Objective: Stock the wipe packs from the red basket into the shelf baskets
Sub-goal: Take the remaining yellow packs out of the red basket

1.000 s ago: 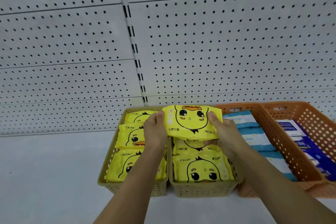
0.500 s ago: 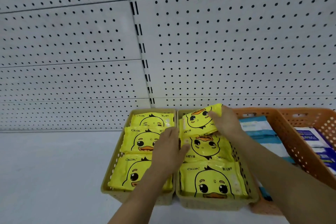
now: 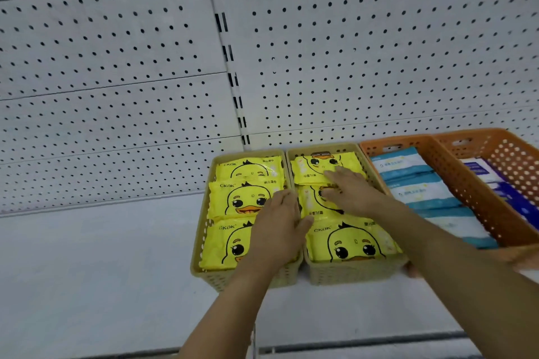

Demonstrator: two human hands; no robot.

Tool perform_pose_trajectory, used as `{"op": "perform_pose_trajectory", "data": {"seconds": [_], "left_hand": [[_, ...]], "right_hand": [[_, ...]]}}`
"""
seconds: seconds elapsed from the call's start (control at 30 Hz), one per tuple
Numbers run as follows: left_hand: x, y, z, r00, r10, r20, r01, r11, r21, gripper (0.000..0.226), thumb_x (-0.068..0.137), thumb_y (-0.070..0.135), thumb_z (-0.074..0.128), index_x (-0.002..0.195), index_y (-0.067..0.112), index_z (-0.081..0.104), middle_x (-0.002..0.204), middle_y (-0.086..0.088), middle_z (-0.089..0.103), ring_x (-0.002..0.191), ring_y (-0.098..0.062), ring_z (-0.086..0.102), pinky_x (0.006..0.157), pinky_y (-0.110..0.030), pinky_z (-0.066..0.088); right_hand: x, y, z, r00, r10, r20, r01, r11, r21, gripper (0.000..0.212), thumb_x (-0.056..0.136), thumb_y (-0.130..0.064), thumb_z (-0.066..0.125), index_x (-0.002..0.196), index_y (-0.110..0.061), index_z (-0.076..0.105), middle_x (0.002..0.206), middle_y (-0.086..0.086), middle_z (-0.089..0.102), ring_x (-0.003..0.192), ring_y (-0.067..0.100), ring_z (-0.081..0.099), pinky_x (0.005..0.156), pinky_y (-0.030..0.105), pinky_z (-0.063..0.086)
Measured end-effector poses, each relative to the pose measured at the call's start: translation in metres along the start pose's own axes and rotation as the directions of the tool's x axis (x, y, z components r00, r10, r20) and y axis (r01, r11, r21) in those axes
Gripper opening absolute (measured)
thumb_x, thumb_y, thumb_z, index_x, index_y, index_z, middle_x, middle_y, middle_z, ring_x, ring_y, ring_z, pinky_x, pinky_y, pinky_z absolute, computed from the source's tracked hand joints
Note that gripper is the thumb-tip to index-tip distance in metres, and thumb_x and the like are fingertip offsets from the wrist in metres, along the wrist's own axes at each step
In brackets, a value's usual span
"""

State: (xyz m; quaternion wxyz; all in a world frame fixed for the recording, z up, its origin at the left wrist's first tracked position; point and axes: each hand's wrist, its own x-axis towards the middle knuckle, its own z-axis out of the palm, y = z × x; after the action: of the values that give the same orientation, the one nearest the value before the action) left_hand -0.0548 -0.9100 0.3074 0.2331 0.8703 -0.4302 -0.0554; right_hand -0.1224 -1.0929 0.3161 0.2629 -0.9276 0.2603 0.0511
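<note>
Now we have both hands flat on the yellow duck packs, holding nothing. Our right hand point(image 3: 350, 189) lies with fingers straight across the rear pack point(image 3: 309, 169) in the right tan basket point(image 3: 350, 274), palm over the middle pack point(image 3: 313, 204). We judge it is pressing that rear pack down so it sits level with its row and below the rim. Our left hand point(image 3: 280, 227) rests, fingers relaxed and together, on the packs of the left tan basket point(image 3: 201, 242), right at the wall shared by the two baskets. That probably steadies the pair while the other hand pushes.

Each tan basket shows three packs in a line from back to front, overlapping like tiles, faces up so the duck can be read. The front pack point(image 3: 350, 242) on the right lies untouched. Just beside, the orange basket point(image 3: 455, 183) holds blue-and-white packs point(image 3: 408, 166) in the same tiled way, and a second orange basket point(image 3: 513, 160) holds darker blue ones.

All the baskets stand on the white shelf point(image 3: 102, 256) against the pegboard wall point(image 3: 116, 38). We cannot see the red basket, so we cannot say how many packs are left to stock.
</note>
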Motion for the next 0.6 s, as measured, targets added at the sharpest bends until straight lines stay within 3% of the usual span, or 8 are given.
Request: {"op": "perform_pose_trajectory", "data": {"seconds": [0.07, 0.13, 0.2, 0.3, 0.37, 0.47, 0.53, 0.6], "left_hand": [[-0.012, -0.002, 0.0, 1.0, 0.028, -0.006, -0.028, 1.0, 0.013, 0.042, 0.093, 0.042, 0.054, 0.125, 0.015, 0.049, 0.129, 0.001, 0.049, 0.12, -0.021, 0.045, 0.097, -0.033, 0.04], [-0.03, -0.003, 0.001, 0.998, 0.057, -0.01, -0.056, 0.997, 0.059, 0.042, 0.094, 0.046, 0.051, 0.126, 0.02, 0.048, 0.129, 0.003, 0.05, 0.118, -0.02, 0.046, 0.096, -0.034, 0.041], [-0.051, -0.002, 0.003, 0.997, 0.074, -0.034, -0.07, 0.993, 0.1, 0.044, 0.095, 0.049, 0.047, 0.131, 0.023, 0.045, 0.132, 0.006, 0.05, 0.122, -0.018, 0.046, 0.1, -0.034, 0.039], [-0.091, -0.004, 0.006, 0.98, 0.143, -0.142, -0.125, 0.984, 0.124, 0.044, 0.095, 0.048, 0.045, 0.13, 0.022, 0.052, 0.133, 0.005, 0.054, 0.125, -0.021, 0.047, 0.106, -0.037, 0.036], [-0.118, -0.008, 0.013, 0.95, 0.231, -0.209, -0.206, 0.969, 0.137, 0.048, 0.094, 0.046, 0.043, 0.13, 0.018, 0.056, 0.136, 0.001, 0.056, 0.13, -0.022, 0.046, 0.11, -0.04, 0.031], [-0.158, -0.017, 0.021, 0.927, 0.284, -0.243, -0.274, 0.959, 0.075, 0.052, 0.097, 0.046, 0.041, 0.14, 0.018, 0.049, 0.146, 0.004, 0.047, 0.138, -0.015, 0.037, 0.115, -0.041, 0.026], [-0.187, -0.024, 0.023, 0.941, 0.262, -0.216, -0.266, 0.964, 0.013, 0.052, 0.098, 0.047, 0.039, 0.141, 0.02, 0.047, 0.146, 0.005, 0.047, 0.135, -0.015, 0.041, 0.112, -0.043, 0.034], [-0.22, -0.025, 0.021, 0.969, 0.212, -0.129, -0.215, 0.977, -0.005, 0.053, 0.098, 0.053, 0.036, 0.144, 0.027, 0.041, 0.146, 0.01, 0.045, 0.134, -0.012, 0.041, 0.113, -0.035, 0.033]], "right_hand": [[-0.037, -0.011, 0.014, 1.0, -0.01, -0.028, 0.011, 1.0, 0.022, 0.059, 0.097, -0.043, 0.044, 0.151, -0.028, 0.022, 0.16, 0.001, 0.008, 0.147, 0.026, 0.003, 0.117, 0.045, 0.013], [-0.072, -0.015, 0.034, 0.997, -0.005, -0.074, -0.001, 0.998, -0.07, 0.057, 0.096, -0.046, 0.045, 0.148, -0.031, 0.028, 0.159, 0.0, 0.016, 0.145, 0.023, 0.013, 0.116, 0.043, 0.019], [-0.103, -0.017, 0.05, 0.977, -0.026, -0.213, -0.013, 0.984, -0.178, 0.049, 0.096, -0.047, 0.041, 0.142, -0.03, 0.04, 0.155, 0.002, 0.029, 0.141, 0.022, 0.026, 0.114, 0.044, 0.024], [-0.139, -0.021, 0.076, 0.877, -0.149, -0.457, 0.043, 0.971, -0.234, 0.047, 0.092, -0.045, 0.035, 0.122, -0.02, 0.061, 0.136, 0.009, 0.054, 0.125, 0.03, 0.05, 0.105, 0.053, 0.036], [-0.162, -0.02, 0.095, 0.836, -0.182, -0.517, 0.095, 0.977, -0.191, 0.047, 0.092, -0.042, 0.039, 0.125, -0.017, 0.06, 0.139, 0.01, 0.051, 0.128, 0.031, 0.047, 0.105, 0.052, 0.034], [-0.2, -0.02, 0.125, 0.83, -0.178, -0.528, 0.173, 0.983, -0.059, 0.047, 0.095, -0.039, 0.039, 0.139, -0.023, 0.045, 0.151, 0.002, 0.036, 0.139, 0.021, 0.03, 0.109, 0.038, 0.031], [-0.228, -0.022, 0.142, 0.828, -0.127, -0.547, 0.18, 0.983, 0.044, 0.044, 0.096, -0.039, 0.039, 0.138, -0.028, 0.045, 0.148, -0.007, 0.036, 0.136, 0.012, 0.03, 0.102, 0.03, 0.038], [-0.257, -0.025, 0.161, 0.835, -0.069, -0.547, 0.162, 0.979, 0.124, 0.042, 0.096, -0.039, 0.041, 0.136, -0.031, 0.047, 0.143, -0.015, 0.038, 0.132, 0.004, 0.032, 0.099, 0.023, 0.035]]}}
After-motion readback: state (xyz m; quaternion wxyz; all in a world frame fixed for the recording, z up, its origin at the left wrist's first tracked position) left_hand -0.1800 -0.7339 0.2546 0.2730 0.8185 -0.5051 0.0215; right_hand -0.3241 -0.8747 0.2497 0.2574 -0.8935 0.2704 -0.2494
